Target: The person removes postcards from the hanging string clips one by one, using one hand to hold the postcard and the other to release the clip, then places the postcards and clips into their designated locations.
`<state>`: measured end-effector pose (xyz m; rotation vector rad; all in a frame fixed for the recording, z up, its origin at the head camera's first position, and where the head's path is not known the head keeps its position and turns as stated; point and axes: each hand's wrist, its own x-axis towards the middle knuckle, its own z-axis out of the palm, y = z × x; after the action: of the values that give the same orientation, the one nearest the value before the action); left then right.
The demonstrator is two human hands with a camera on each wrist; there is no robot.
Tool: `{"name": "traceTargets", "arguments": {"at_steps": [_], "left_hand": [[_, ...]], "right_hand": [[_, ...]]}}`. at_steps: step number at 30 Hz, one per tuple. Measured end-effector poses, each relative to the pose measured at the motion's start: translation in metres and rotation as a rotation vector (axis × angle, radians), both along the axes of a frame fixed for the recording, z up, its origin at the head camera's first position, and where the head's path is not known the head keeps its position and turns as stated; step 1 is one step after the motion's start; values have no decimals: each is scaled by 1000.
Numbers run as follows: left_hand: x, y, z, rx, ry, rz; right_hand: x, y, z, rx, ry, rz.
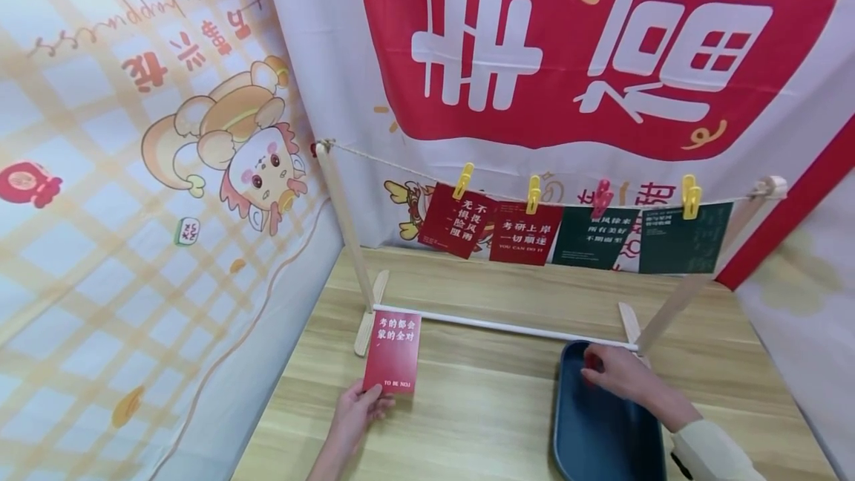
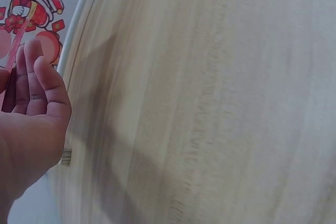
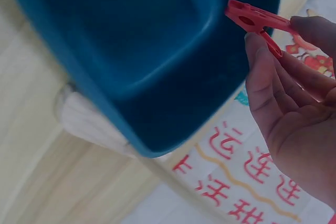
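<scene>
Blue tray (image 1: 606,440) sits below the right hand (image 1: 623,375) pinching a clothespin (image 3: 262,19); left hand (image 1: 355,408) pinches a card (image 1: 392,358) near a wooden post (image 1: 346,232).

A red lettered card (image 1: 392,355) and red clothespin (image 3: 258,18) are held well apart.

Plastic, paper, wood grain
Your clothespin (image 3: 258,16) is smooth plastic, your card (image 1: 392,358) paper, the tabletop (image 1: 481,392) wood-grained; the blurred tray (image 1: 604,436) perhaps matt plastic.
</scene>
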<state>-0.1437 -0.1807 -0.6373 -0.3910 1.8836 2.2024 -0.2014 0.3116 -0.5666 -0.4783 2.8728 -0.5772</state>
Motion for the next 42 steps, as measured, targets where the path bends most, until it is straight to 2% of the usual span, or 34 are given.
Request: {"name": "traceTargets", "arguments": {"at_steps": [4, 11, 15, 21, 29, 32, 37, 42], "left_hand": [[6, -3, -5, -14, -17, -20], [13, -3, -12, -33, -59, -5], [16, -3, -14, -30, -70, -28], [19, -4, -18, -40, -85, -81], [22, -4, -20, -60, -126, -82], [22, -4, -21, -104, -138, -73], [23, -6, -24, -232, -127, -65], [23, -8, -24, -344, -140, -109]], "right_hand": [[2, 7, -11, 4, -3, -19], [6, 12, -27, 39, -115, -68], [4, 13, -35, 58, -164, -97], [-1, 14, -42, 78, -180, -100], [-4, 14, -47, 162, -207, -93], [-2, 16, -53, 156, -163, -84], [2, 18, -60, 151, -92, -68], [1, 18, -63, 169, -71, -86]]}}
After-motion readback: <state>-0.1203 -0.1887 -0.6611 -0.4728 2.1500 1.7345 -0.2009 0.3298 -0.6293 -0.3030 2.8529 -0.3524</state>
